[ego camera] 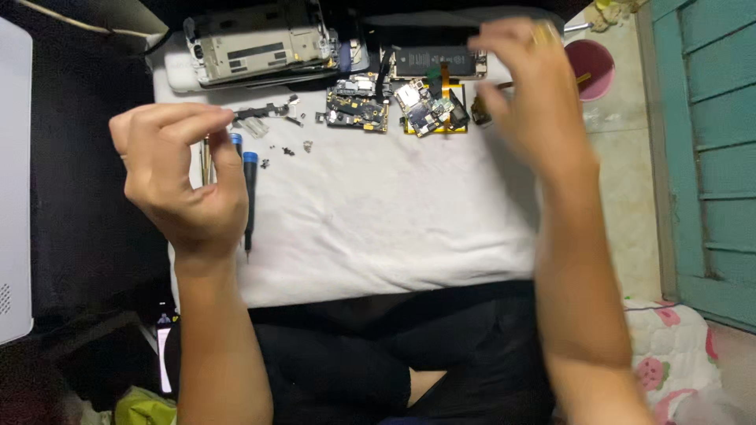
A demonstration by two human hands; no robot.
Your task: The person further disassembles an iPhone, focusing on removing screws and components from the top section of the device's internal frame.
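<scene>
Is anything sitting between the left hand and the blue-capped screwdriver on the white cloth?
Nothing visible. The left hand hovers right beside the blue-capped screwdriver, which lies bare on the white cloth. The loose screws and circuit boards lie farther up the cloth, off that path.

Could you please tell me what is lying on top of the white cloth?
On the white cloth lie circuit boards, small screws, a blue-tipped screwdriver and an opened phone frame. The left hand covers other tools.
</scene>
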